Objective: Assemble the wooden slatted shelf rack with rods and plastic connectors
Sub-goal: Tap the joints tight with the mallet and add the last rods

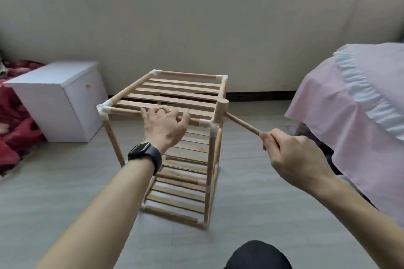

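the rack (177, 94) stands on the floor (65, 192). the left hand (164, 126) curls round its top front rod (126, 112); the right hand (293, 155) grips a mallet (220, 109), head at the near right corner.

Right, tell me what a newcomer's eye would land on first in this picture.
The wooden slatted rack stands on the floor mid-frame, its rods joined by white plastic connectors. The left hand grips its front top rod, while the right hand holds a wooden mallet by the handle, head at the near right corner. A white cabinet sits to the left and a pink bed cover to the right.
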`<state>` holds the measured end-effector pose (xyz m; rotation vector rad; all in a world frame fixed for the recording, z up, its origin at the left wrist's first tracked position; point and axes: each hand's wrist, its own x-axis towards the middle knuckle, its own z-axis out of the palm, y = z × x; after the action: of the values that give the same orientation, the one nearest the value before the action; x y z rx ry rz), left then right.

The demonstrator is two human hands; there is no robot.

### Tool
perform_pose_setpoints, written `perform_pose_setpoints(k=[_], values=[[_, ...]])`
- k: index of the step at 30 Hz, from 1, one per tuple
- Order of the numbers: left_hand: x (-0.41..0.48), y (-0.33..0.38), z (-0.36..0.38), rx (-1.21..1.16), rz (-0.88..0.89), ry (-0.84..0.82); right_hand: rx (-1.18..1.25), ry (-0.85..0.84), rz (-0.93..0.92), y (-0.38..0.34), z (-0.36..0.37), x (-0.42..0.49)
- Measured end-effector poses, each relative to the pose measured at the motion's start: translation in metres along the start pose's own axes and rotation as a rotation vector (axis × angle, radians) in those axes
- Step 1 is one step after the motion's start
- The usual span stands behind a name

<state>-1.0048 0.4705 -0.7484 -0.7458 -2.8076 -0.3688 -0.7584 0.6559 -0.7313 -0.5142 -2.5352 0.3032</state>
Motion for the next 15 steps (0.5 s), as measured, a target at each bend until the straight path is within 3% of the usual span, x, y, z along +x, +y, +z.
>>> perform_pose_setpoints(k=[3, 8, 10, 13, 15], values=[[-0.005, 0.007, 0.010, -0.034, -0.012, 0.047, -0.026, 0.006, -0.055, -0.001, -0.003, 0.000], [-0.004, 0.008, 0.013, -0.053, -0.022, 0.077, -0.054, -0.125, -0.014, -0.006, -0.004, 0.006], [-0.003, 0.009, 0.013, -0.045, -0.033, 0.077, 0.029, -0.085, -0.020, -0.007, -0.008, 0.009], [-0.003, 0.009, 0.015, -0.040, -0.027, 0.087, 0.233, 0.111, -0.077, -0.009, -0.010, 0.007], [-0.003, 0.008, 0.015, -0.046, -0.021, 0.085, 0.211, 0.092, -0.090, -0.011, -0.010, 0.006]])
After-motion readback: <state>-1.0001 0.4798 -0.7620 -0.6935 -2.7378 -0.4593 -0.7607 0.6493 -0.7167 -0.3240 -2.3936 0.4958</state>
